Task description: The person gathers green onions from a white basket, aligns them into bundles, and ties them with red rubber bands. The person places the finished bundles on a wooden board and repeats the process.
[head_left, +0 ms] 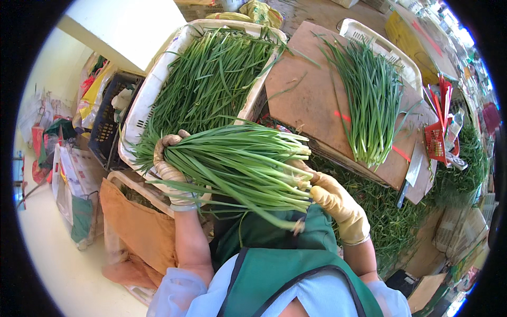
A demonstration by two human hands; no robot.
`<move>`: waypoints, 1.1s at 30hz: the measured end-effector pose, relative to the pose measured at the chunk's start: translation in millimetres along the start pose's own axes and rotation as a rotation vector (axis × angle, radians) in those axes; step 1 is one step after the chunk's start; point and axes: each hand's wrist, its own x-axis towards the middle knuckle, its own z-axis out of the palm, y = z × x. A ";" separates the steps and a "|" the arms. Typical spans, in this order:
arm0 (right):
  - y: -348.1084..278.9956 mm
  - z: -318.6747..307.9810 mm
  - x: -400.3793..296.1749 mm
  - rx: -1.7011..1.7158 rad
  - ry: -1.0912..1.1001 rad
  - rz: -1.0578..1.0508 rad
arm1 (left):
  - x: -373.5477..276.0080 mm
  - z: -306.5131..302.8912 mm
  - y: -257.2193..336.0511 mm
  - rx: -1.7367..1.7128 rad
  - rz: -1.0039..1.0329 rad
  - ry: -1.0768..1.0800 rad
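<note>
A loose bunch of garlic chives point(233, 162) lies across in front of my body, pale root ends to the right. My left hand point(170, 166), in a striped knit glove, is closed around its leafy end. At the root ends is my right hand point(336, 198), in a cream rubber glove, its thumb and fingers on the stems; the bunch partly hides those fingers. Just beyond, a white plastic crate point(130, 126) is filled with more chives point(214, 75). Another bunch of chives point(368, 99) rests on a brown board point(301, 91) to the right.
A knife point(412, 170) lies on the board's right part, its handle past the edge. Beside it stands a red basket point(435, 140) with red strips. Loose green trimmings point(388, 226) cover the floor at right. A brown cloth-like sheet point(138, 226) drapes a crate at left.
</note>
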 end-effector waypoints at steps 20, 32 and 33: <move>-5.2 0.0 24.9 -0.600 0.039 0.039 | 13.7 -10.9 -10.6 -0.486 -0.153 -0.326; 6.6 16.5 13.0 -0.074 0.351 0.066 | 3.3 -1.6 -7.0 -0.665 -0.226 -0.343; 3.7 19.3 14.1 -0.138 0.370 0.054 | 3.0 -0.1 -11.2 -0.683 -0.229 -0.332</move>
